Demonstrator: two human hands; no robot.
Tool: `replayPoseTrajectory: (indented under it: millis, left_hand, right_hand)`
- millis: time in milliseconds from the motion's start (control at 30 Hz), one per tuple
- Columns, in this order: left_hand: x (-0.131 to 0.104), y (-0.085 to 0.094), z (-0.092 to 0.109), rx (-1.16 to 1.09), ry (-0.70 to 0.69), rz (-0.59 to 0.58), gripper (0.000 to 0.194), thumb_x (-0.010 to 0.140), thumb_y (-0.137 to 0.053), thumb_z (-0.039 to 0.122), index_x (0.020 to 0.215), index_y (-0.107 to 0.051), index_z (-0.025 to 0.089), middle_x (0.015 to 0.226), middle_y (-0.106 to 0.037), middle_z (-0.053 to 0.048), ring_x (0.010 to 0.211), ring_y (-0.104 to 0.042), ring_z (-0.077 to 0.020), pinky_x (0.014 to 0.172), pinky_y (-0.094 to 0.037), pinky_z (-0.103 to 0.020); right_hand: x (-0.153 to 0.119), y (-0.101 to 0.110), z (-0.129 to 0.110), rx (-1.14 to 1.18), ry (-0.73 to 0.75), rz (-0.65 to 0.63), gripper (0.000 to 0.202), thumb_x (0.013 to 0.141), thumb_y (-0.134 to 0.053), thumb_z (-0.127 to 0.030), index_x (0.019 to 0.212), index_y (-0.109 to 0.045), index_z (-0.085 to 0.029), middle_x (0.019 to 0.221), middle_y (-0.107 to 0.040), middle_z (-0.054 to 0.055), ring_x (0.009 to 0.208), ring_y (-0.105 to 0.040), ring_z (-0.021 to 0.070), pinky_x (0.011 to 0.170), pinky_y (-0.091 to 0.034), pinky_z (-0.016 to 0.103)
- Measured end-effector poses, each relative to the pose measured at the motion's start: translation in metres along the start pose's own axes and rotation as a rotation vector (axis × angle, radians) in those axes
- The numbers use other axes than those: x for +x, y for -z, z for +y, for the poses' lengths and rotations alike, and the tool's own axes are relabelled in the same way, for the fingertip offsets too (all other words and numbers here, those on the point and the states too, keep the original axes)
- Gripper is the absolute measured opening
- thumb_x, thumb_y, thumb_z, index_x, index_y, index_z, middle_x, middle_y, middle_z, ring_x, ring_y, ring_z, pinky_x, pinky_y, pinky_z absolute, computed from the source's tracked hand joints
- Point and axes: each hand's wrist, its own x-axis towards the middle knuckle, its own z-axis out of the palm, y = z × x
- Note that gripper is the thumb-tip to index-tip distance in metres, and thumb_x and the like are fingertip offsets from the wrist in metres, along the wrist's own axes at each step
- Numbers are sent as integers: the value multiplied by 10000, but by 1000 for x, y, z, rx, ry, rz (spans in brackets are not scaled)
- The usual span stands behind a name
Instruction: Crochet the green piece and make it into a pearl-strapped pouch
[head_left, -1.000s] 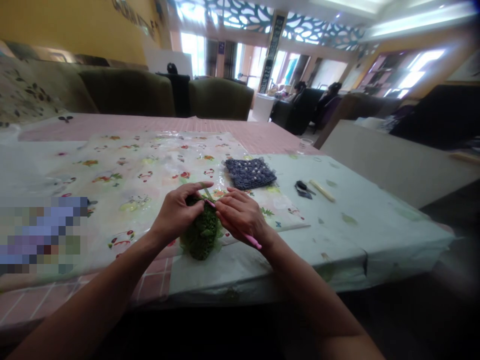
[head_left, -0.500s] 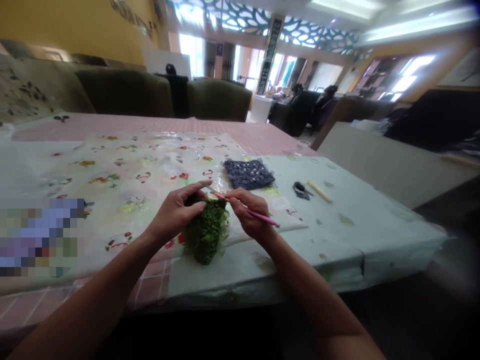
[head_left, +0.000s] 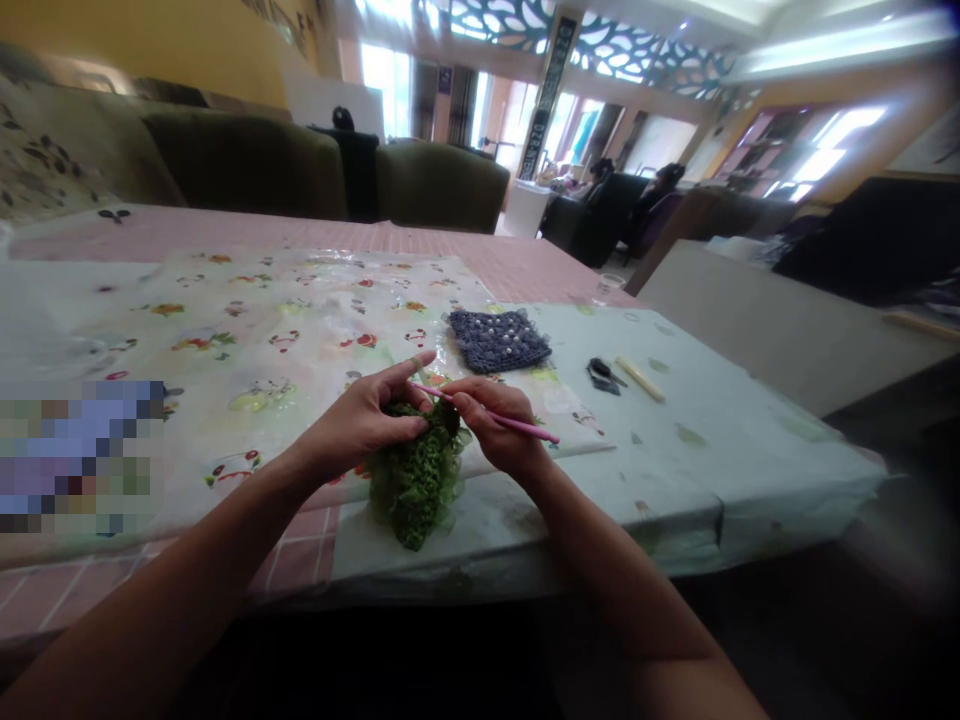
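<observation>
My left hand [head_left: 375, 412] is closed on the upper edge of a green crocheted piece [head_left: 416, 485], with its index finger stretched up and a pale strand by it. The textured piece hangs below the fingers, its sheer, ruffled edges showing. Between the thumb and fingers of my right hand [head_left: 495, 418] is a pink crochet hook [head_left: 525, 428]. Its front end lies at the top of the green work, close to my left fingers; the tip itself is hard to make out. Just beyond my hands lies a dark blue-grey crocheted piece [head_left: 499, 340] dotted with pearl-like beads.
Small black-handled scissors [head_left: 604, 375] and a cream stick [head_left: 639, 380] lie on the pale green table cover [head_left: 675, 470] to the right. A clear cup [head_left: 609, 288] stands farther back. Chairs [head_left: 442, 185] line the far side, and people sit in the background.
The green piece has swung slightly and hangs a little lower. The hook has shifted to a flatter angle, and my left index finger reaches farther right. The view has tilted slightly.
</observation>
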Motion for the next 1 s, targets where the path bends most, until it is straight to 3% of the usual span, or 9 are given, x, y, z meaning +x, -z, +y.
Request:
replayPoseTrajectory:
  millis: [300, 633, 1000]
  left_hand:
    - [-3, -4, 5, 88, 65, -173, 851, 685, -670, 113, 1494, -415, 187, 845, -586, 11, 765, -512, -114, 680, -406, -228]
    - [-1, 11, 1, -121, 14, -178, 721, 755, -713, 176, 1440, -500, 250, 959, -619, -28, 916, -586, -156, 829, -465, -276]
    - [-1, 15, 6, -31, -26, -134, 617, 758, -679, 175, 1365, -587, 223, 900, -593, -23, 828, -560, -137, 713, -468, -233]
  right_hand:
    - [-1, 0, -1, 5, -14, -102, 251, 951, -518, -307, 855, -702, -166, 708, -648, -7, 619, -560, 86, 591, -441, 193]
    - [1, 13, -4, 33, -82, -21, 209, 928, -563, -303, 866, -714, -172, 721, -684, -1, 636, -602, 99, 595, -484, 209]
    - [3, 21, -3, 52, -1, -127, 205, 950, -545, -273, 912, -725, -182, 784, -698, 9, 703, -623, 107, 639, -502, 234]
